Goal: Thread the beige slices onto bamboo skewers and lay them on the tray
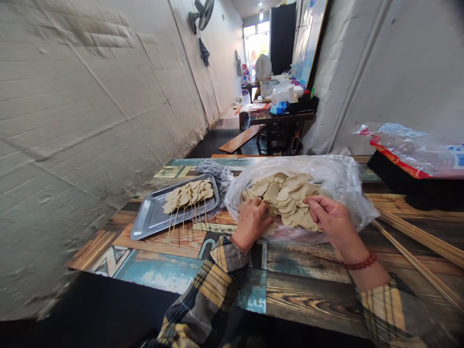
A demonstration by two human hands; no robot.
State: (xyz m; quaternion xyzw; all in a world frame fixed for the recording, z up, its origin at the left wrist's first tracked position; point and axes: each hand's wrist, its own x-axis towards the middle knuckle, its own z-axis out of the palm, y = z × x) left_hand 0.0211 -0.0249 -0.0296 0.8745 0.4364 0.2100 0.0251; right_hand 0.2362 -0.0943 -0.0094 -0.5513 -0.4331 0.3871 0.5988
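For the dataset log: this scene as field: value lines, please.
left hand: at left part of beige slices
right hand: pinched at slices' right side; held item unclear
clear plastic bag: open, holding slices
metal tray: left of bag, bearing skewered slices
bamboo skewers: right of bag
table: multicolored plank pattern

Wall fan [206, 14] above dark cloth [204, 52] at left, wooden bench [242, 138] beside back table [290, 117], blue packet [279, 108] on top
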